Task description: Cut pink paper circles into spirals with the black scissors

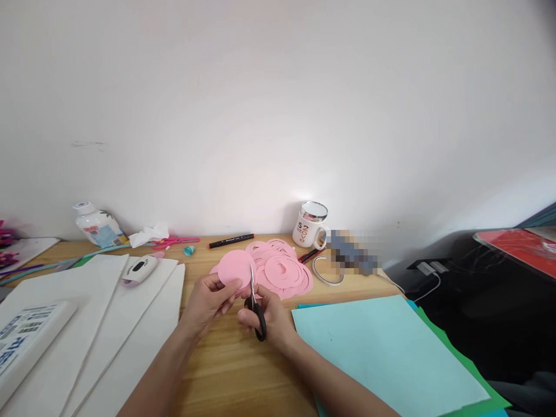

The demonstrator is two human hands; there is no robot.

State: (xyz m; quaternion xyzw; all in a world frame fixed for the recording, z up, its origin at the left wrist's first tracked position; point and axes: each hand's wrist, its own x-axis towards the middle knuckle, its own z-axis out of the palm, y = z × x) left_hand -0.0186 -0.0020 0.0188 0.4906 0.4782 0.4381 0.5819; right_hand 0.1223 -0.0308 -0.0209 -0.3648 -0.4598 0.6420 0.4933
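The left hand (208,302) and right hand (274,319) are bare; the forearms (163,364) bare too, narrowing towards the wrists (292,344).

Paper disc (234,267) & cut-outs (283,273): plain pale pink. Scissors (259,321) in use: blk handles, silver blades. Mug (307,229): wht w/ silver rim, blk & orange-brn lettering. Marker (231,241): blk w/ orange-red ends. Other scissors (180,240): hot pink. Bottle (98,227): wht, lt-blue label. Top sheet (382,347): plain lt aqua; lower sheet (475,370) green. Worktop (217,370): lt-brn woodgrain. Wall (260,116): off-wht, few grey marks.
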